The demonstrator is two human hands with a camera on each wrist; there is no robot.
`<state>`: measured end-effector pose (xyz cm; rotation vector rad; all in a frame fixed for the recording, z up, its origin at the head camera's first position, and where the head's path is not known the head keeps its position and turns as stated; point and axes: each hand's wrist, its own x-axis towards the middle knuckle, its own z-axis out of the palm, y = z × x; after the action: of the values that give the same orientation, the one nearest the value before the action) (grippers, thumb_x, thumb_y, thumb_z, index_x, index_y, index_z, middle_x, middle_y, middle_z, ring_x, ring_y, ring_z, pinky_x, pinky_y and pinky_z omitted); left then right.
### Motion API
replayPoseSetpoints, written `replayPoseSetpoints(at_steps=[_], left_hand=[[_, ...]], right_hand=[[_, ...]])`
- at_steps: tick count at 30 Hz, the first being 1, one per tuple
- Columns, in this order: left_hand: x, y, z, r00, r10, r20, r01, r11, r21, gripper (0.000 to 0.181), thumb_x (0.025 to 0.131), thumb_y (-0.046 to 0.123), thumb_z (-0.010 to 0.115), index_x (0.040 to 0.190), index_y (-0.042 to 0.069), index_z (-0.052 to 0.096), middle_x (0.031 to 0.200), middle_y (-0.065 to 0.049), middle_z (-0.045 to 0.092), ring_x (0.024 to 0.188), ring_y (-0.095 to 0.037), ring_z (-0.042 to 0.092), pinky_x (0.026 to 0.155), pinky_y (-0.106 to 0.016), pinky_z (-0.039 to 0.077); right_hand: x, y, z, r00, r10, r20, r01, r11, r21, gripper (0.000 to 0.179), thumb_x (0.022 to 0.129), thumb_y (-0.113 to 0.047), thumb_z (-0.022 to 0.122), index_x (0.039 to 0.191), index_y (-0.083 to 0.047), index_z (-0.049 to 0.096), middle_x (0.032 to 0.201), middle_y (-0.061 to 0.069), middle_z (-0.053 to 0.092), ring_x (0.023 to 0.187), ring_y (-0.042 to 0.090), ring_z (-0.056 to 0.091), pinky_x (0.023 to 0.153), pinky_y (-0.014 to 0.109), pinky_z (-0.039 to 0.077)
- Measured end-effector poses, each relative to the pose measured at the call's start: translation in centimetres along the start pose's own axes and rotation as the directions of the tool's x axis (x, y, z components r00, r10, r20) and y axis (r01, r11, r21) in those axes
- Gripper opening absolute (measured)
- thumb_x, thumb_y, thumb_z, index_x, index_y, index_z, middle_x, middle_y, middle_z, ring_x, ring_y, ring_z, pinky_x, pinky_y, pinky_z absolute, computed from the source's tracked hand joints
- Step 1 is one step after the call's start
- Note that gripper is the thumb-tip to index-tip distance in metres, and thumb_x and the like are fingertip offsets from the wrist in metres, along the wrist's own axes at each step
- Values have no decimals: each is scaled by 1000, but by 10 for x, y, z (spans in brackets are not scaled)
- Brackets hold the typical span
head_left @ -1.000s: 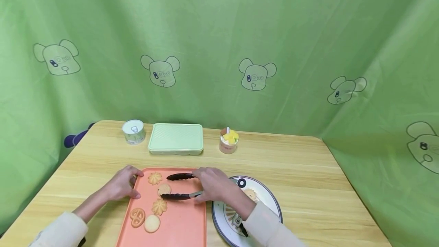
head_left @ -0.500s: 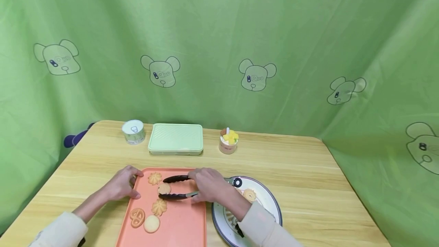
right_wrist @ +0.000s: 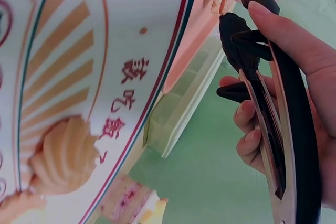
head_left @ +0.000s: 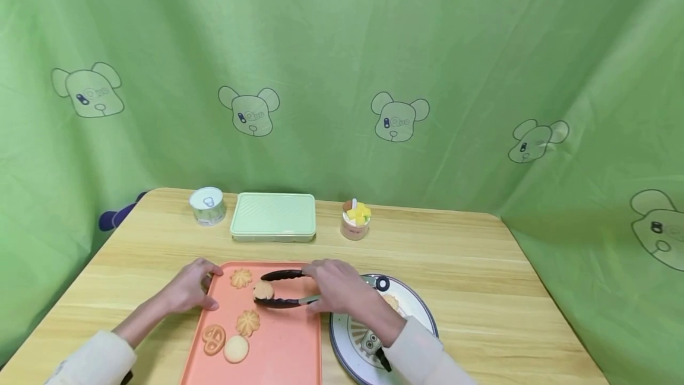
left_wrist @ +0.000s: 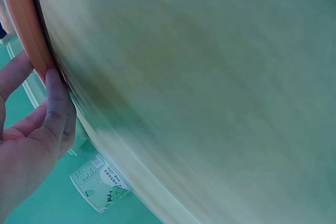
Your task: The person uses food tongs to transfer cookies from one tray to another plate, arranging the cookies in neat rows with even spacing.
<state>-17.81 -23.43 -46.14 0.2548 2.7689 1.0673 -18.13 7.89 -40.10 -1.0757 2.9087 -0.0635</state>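
My left hand (head_left: 192,287) holds the left rim of a coral tray (head_left: 283,349), with the thumb and a finger at the edge in the left wrist view. My right hand (head_left: 342,290) grips black-tipped metal tongs (right_wrist: 289,114) over the tray's right side. Between the tongs' tips is a round cookie (head_left: 263,291); the near tip touches it, while the far tip looks apart from it in the head view. Other cookies lie on the tray: two flower-shaped ones, a pretzel-shaped cookie (head_left: 214,339) and a plain round cookie (head_left: 236,349).
Right of the tray stands a white patterned plate (head_left: 342,346) bearing cookies, partly hidden by the right arm. Along the back of the wooden table (head_left: 470,278) are a tin can (head_left: 208,205), a pale green lidded box (head_left: 274,215) and a small dessert cup (head_left: 355,221).
The round cookie between the tongs has shifted slightly right and away from me. The right hand and tongs went a little left, then back right. The left hand stays at the rim.
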Motion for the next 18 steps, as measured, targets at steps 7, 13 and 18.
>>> replayPoseSetpoints(at_steps=[7,13,18], left_hand=[[0,-1,0,1000,1,4,-1,1000,-8,63,56,1,86,112,-9,58,101,-15,53,81,-18,57,63,-25,49],[0,0,0,1000,3,1,-3,1000,-3,63,56,1,86,111,-9,58,101,-15,53,81,-18,57,64,-26,49],[0,0,0,1000,1,0,-1,1000,2,63,56,2,86,111,-9,58,101,-15,53,81,-18,58,64,-27,50]], right_hand=[[-15,10,-6,1000,32,0,-32,999,31,70,68,-41,82,127,-13,58,117,1,66,105,18,63,90,33,52],[-30,20,-10,999,41,-6,-41,997,68,69,68,-40,82,126,-12,58,118,3,66,104,19,63,90,35,52],[-44,29,-12,999,36,-23,-34,998,52,69,67,-41,82,125,-11,59,117,4,66,103,21,64,88,36,53]])
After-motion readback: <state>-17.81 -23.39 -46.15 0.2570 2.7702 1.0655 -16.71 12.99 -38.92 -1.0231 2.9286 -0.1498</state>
